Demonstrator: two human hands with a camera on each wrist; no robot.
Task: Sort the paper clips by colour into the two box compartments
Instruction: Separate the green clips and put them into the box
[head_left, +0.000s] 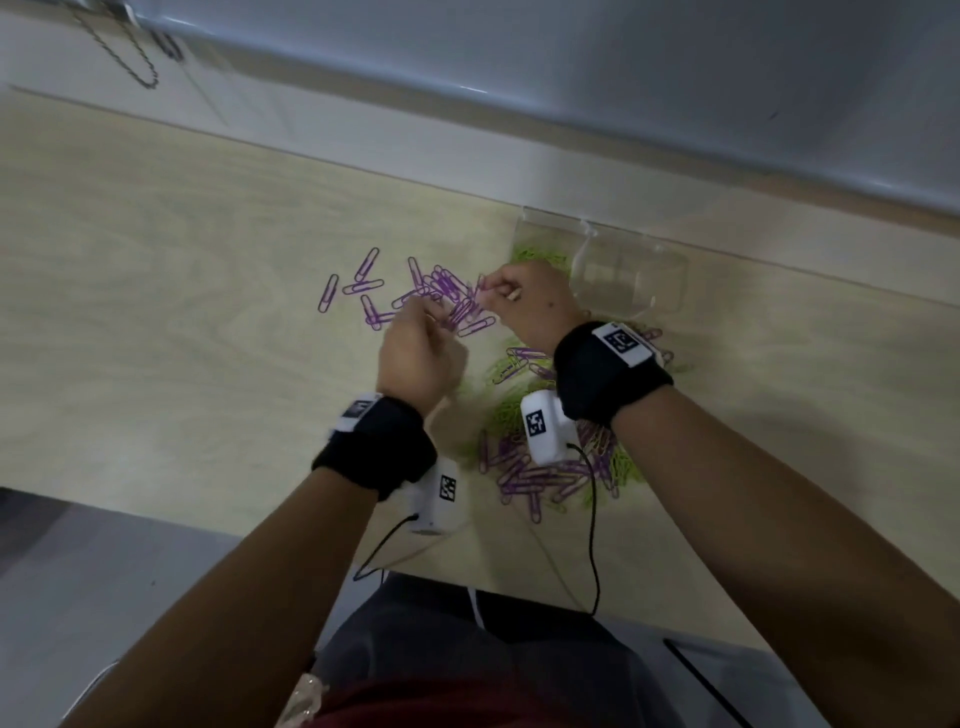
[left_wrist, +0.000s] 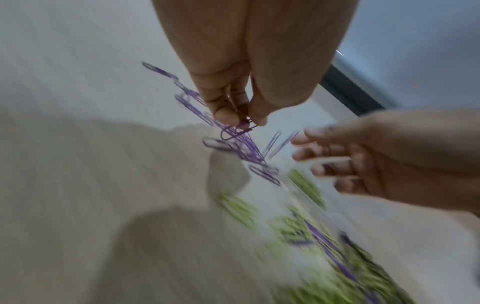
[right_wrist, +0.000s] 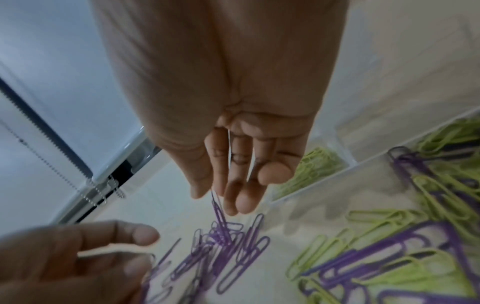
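My left hand (head_left: 415, 358) and right hand (head_left: 530, 306) each pinch a purple paper clip (right_wrist: 218, 207) from the separated purple pile (head_left: 415, 299), likely bound for the clear box (head_left: 631, 283), whose left compartment holds green clips (head_left: 535, 255).

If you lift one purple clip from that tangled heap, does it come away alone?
Probably not: the purple clips overlap, so neighbours may snag. They look light and thin; the left hand pinches one with fingertips. Flat, so unlikely to roll.

mixed clip heap (left_wrist: 324, 242) smeared (motion blur), right wristband (head_left: 608, 371) covering part
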